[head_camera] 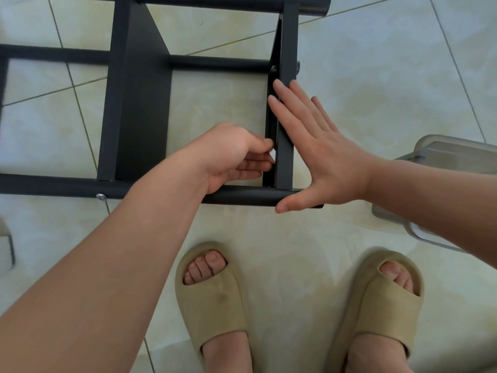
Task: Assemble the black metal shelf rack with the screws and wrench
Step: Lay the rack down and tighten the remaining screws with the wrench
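While right hand [317,146] lies flat, grip released, bracing rack [142,117] on tiled floor [376,76], left hand [231,154] pinches small pale piece [272,155], probably screw, at upright [289,36]. Step: fastening joint. Next: align hole, keep frame steady.

The rack [142,103] is seen in black metal with a smooth matt coating, a bright bare-metal screw head [101,196] set at lower left. The floor [376,76] is laid with pale glossy tiles. Matt foam-like slippers [215,300] are shown below, and a clear smooth plastic box [451,149] at the right edge.
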Available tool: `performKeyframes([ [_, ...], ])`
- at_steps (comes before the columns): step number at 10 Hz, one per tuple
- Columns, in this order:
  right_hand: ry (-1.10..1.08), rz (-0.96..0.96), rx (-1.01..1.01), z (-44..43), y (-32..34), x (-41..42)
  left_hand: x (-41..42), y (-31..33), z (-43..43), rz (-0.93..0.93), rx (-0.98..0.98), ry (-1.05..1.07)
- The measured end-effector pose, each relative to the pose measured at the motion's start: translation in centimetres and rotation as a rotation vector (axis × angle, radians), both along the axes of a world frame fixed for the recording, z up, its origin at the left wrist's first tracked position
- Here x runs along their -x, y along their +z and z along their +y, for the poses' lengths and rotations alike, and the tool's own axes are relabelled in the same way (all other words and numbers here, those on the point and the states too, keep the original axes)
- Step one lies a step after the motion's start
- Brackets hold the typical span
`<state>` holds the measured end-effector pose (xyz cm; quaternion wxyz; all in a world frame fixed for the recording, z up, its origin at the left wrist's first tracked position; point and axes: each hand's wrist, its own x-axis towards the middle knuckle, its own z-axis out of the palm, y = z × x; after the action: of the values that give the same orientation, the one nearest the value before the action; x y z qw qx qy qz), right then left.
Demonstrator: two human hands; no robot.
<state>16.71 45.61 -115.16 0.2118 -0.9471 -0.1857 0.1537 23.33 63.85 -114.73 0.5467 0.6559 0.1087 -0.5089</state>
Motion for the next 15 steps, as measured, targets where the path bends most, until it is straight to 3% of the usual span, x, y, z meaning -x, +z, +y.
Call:
performKeyframes([
  [7,0.000,-0.009,-0.014,0.0,-0.2,0.0,-0.2,0.4,0.5,-0.017,-0.011,-0.065],
  [13,-0.004,0.000,-0.024,0.1,-0.1,0.1,-0.8,0.9,2.3,-0.036,-0.048,-0.253],
  [15,-0.005,-0.005,-0.024,0.1,-0.2,0.1,-0.6,1.2,2.4,-0.135,-0.097,-0.354],
])
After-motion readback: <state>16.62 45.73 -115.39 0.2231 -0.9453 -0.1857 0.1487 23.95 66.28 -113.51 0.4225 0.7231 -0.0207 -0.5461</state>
